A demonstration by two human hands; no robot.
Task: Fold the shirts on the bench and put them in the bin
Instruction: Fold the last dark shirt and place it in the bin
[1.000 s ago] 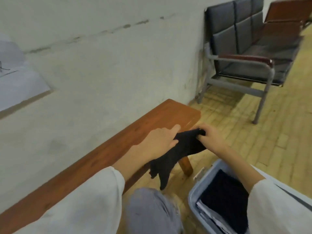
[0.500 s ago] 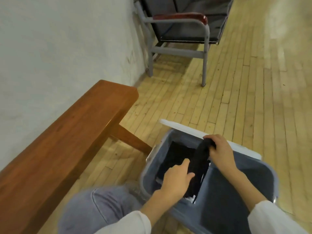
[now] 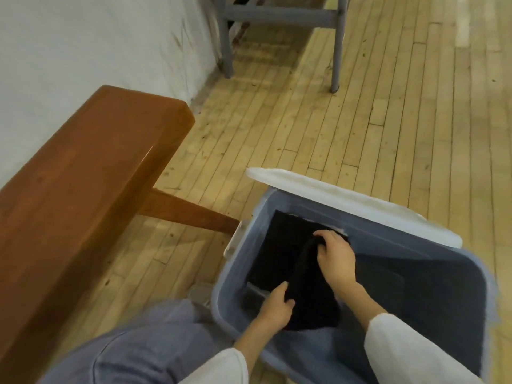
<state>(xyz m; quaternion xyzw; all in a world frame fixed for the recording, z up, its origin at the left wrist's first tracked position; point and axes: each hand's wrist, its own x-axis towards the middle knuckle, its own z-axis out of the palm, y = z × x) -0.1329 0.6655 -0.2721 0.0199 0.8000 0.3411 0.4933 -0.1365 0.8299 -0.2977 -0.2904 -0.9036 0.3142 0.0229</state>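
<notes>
White plaster wall (image 3: pixel 83 45) ran down the left side of the room, and against it stood a long brown wooden bench (image 3: pixel 83 176), its top bare where I could see it, one slanted leg reaching out over the pale plank floor (image 3: pixel 360 120). Near the bench's end a person sat with a knee in blue jeans (image 3: pixel 144 345) close to a grey-blue plastic bin (image 3: pixel 238 275) that stood on the floor just beside the bench leg. Both arms, in white sleeves, reached down into the bin. The left hand (image 3: pixel 275 307) had its fingers curled on the near edge of a folded black shirt (image 3: pixel 310 295), thumb pointing up. That shirt lay low inside the bin, on top of more dark folded cloth (image 3: pixel 277 245) at the left half. The right hand (image 3: pixel 336 257) gripped the shirt's far end, knuckles up, fingers closed round the fold. A white lid (image 3: pixel 346 200) hung along the bin's far rim. Further back stood the grey metal legs of a chair (image 3: pixel 336 42).
</notes>
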